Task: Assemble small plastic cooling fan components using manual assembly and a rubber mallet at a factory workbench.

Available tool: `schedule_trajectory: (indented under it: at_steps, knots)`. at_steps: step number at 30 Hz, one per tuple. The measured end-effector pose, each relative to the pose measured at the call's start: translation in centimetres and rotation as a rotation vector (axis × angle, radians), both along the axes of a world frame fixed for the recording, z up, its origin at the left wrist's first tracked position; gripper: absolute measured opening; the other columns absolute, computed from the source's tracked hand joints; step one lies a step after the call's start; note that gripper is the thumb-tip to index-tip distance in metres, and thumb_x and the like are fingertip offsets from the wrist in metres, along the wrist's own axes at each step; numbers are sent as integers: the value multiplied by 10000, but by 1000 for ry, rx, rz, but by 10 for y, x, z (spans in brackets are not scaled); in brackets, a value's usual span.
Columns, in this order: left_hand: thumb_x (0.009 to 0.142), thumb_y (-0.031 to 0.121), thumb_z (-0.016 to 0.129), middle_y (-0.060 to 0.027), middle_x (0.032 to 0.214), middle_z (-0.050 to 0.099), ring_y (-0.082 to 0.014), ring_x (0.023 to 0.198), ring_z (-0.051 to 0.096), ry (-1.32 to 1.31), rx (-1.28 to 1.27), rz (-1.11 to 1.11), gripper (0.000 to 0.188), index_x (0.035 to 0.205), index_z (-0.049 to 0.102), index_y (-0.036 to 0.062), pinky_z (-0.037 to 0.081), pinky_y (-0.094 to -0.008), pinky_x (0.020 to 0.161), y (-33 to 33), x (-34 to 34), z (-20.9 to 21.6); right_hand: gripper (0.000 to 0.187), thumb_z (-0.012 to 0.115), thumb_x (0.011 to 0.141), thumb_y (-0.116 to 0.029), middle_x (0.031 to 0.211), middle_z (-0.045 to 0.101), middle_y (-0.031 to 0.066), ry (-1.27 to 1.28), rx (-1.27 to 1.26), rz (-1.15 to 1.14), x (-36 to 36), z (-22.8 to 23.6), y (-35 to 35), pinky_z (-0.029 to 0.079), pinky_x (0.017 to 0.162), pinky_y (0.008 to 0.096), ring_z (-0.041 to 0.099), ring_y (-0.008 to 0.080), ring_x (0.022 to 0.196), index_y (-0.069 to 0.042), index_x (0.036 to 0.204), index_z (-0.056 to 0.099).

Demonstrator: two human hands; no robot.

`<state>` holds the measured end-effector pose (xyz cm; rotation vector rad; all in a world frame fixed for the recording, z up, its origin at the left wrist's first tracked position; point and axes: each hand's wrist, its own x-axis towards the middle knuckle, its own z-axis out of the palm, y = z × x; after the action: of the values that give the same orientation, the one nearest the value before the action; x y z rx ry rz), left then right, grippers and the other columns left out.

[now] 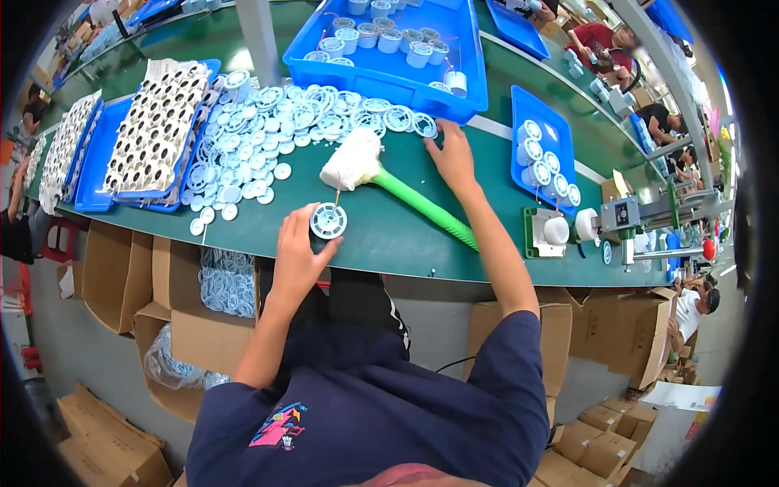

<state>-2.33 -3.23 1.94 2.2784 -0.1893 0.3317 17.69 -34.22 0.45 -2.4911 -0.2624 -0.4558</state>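
My left hand (299,247) is closed around a round plastic part with a pale blue, slotted ring top (329,220); a thin copper-coloured wire rises from it. Its underside is hidden by my fingers. To the right, my right hand (453,158) reaches forward, thumb and fingertips at the rim of a pale blue slotted ring (424,125) that ends a row of similar rings. Between my hands lies a mallet with a bright green handle (426,209) and a head wrapped in white material (353,160).
Loose pale blue rings and discs (251,146) are heaped at the left, beside white egg-crate trays (154,130). A large blue bin (381,81) stands ahead with cup-shaped parts. At right are a smaller blue tray (560,130) and a bench fixture (621,215). Cardboard boxes (195,316) stand below.
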Motion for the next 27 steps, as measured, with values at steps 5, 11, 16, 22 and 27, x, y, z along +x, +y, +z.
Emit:
schedule_trajectory:
  at_steps: [5, 11, 16, 22, 27]
  knots:
    - [840, 214, 856, -176, 1354, 601, -371, 1233, 580, -50, -125, -46, 759, 1475, 483, 31, 434, -451, 1074, 1, 2, -6, 428, 749, 876, -146, 1237, 642, 172, 77, -34, -9, 1, -2, 3, 536, 921, 480, 622, 389, 1135, -37, 1266, 610]
    - [870, 231, 827, -162, 1350, 612, -351, 1223, 600, -114, -94, -53, 726, 1481, 484, 40, 455, -451, 1033, 3, 1, -10, 496, 799, 872, -273, 1216, 613, 184, -210, -216, -10, 12, -4, 30, 540, 905, 489, 598, 413, 1072, -48, 1281, 631]
    - [853, 211, 832, -162, 1330, 626, -359, 1207, 609, -128, -122, -42, 714, 1470, 508, 55, 465, -453, 1038, 1, 0, -15, 326, 711, 936, -181, 1119, 671, 229, -271, -384, 56, 21, -7, 21, 545, 842, 470, 657, 419, 968, -40, 1228, 689]
    - [859, 210, 830, -167, 1325, 621, -361, 1202, 609, -112, -146, -67, 721, 1477, 495, 49, 467, -453, 1027, 1, -3, -15, 250, 570, 1045, -212, 833, 686, 56, 433, 506, -38, -25, 34, 15, 461, 527, 262, 615, 83, 656, -13, 1117, 701]
    - [850, 238, 834, -172, 1339, 618, -360, 1223, 603, -116, -203, -50, 744, 1479, 490, 41, 462, -454, 1030, 11, -2, -13, 279, 566, 1097, -244, 903, 678, 88, 909, 776, 302, -122, 83, 62, 523, 520, 245, 664, 125, 671, 1, 1218, 623]
